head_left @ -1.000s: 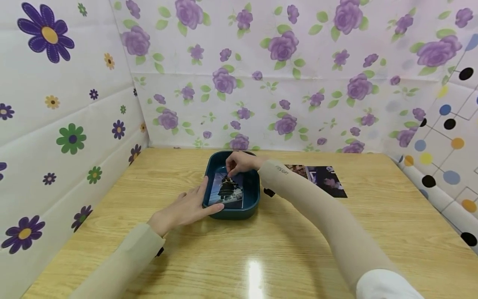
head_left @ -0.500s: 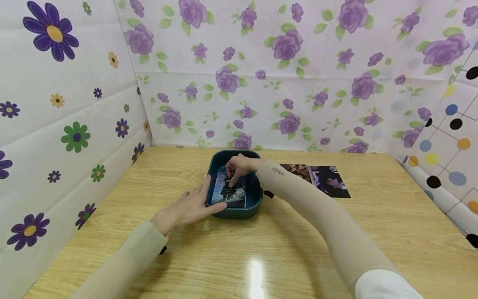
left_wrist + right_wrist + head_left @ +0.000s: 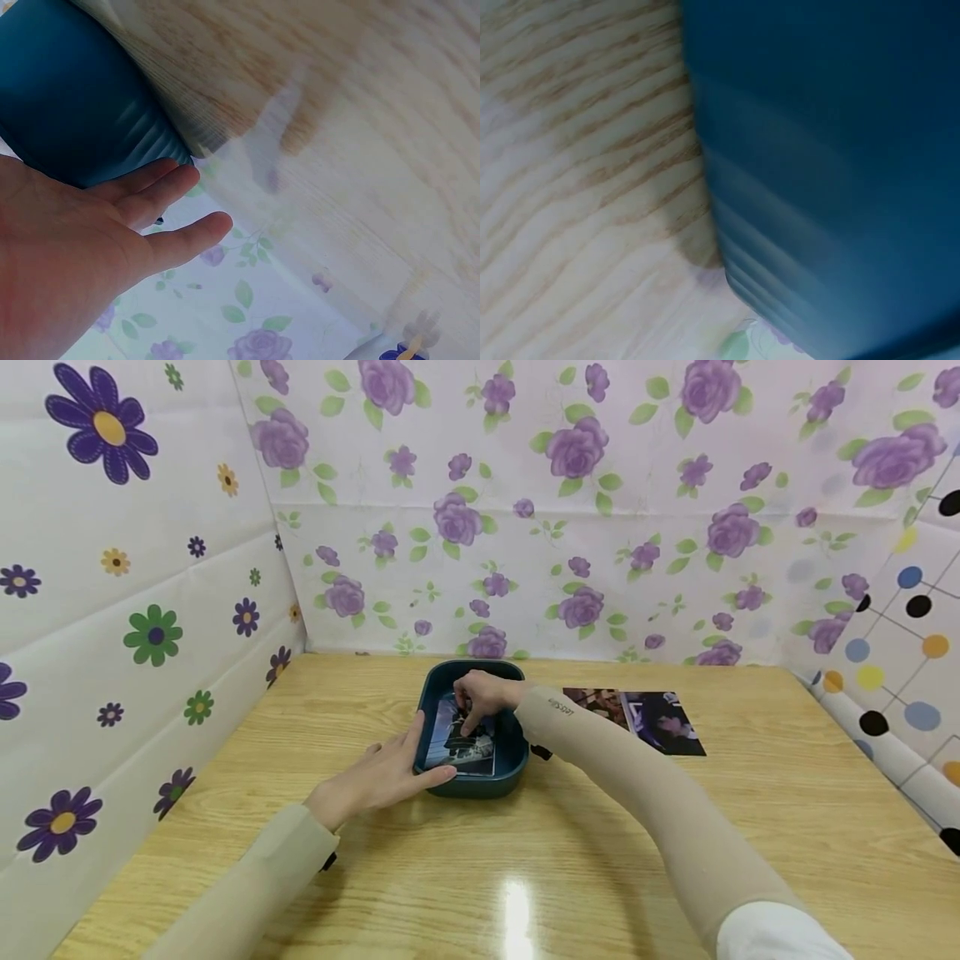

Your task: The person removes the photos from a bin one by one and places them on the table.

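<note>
A dark teal plastic box (image 3: 480,789) with rounded corners stands on the table in the head view. A printed photo (image 3: 480,758) lies in it, showing a dark figure against a bluish ground. My left hand (image 3: 367,785) rests against the box's near left corner, fingers straight along its side and thumb over the front rim. The left wrist view shows that hand (image 3: 90,240) beside the box's outer wall (image 3: 90,112). My right hand (image 3: 483,693) reaches into the box with bent fingers, thumb down over the photo; I cannot tell whether it pinches the photo.
Two more photos, a brownish one (image 3: 596,703) and a dark purple one (image 3: 663,722), lie on the table (image 3: 420,877) right of the box, partly behind the right sleeve (image 3: 637,777). Flowered sheets (image 3: 517,552) hang behind and at the left. The right wrist view shows mostly the box wall (image 3: 817,187).
The right thumb and fingers, close together a second ago, have spread apart and dipped lower over the photo. The left hand stays at the box. The head view has shifted slightly.
</note>
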Available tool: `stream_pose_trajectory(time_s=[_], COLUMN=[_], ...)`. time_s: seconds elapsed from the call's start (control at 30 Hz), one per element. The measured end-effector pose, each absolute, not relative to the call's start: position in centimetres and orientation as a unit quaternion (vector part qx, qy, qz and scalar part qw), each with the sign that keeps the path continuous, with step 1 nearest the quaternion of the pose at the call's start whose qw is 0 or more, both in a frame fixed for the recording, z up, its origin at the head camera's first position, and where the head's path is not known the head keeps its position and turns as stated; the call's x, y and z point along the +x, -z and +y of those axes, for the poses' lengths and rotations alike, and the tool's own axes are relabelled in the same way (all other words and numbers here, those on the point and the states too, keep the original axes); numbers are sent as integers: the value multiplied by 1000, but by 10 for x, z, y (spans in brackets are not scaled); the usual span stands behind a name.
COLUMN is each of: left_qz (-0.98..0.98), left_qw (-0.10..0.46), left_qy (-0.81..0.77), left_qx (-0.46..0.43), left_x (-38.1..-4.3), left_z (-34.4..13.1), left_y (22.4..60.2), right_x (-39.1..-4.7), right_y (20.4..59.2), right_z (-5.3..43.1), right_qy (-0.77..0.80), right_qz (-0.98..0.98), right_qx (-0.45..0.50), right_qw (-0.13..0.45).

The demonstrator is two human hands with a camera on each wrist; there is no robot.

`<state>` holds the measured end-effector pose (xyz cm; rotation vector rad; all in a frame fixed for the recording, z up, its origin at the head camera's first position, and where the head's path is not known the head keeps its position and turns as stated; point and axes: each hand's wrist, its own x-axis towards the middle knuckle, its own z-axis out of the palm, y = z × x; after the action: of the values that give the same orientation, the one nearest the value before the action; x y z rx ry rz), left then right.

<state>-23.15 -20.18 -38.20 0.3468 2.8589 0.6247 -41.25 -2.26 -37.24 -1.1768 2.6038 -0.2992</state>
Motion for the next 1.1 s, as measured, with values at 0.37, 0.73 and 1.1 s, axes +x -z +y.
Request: stream_pose_trajectory(time_s=[0.37,0.73,1.1], left_qz=[967,967,967], left_qw=[97,100,103], left_qy=[-206,-201,-198], left_qx=[117,119,121], left_x=[-234,-235,-235], left_z=[-199,-199,-200], left_y=[385,383,382], right_x=[-410,-436,-445], right_y=[360,290,285], right_z=[-9,85,244], right_qy=[213,377,352], right_qz=[880,863,906], right_qx=[-419,-324,-202], right_qw=[68,96,115])
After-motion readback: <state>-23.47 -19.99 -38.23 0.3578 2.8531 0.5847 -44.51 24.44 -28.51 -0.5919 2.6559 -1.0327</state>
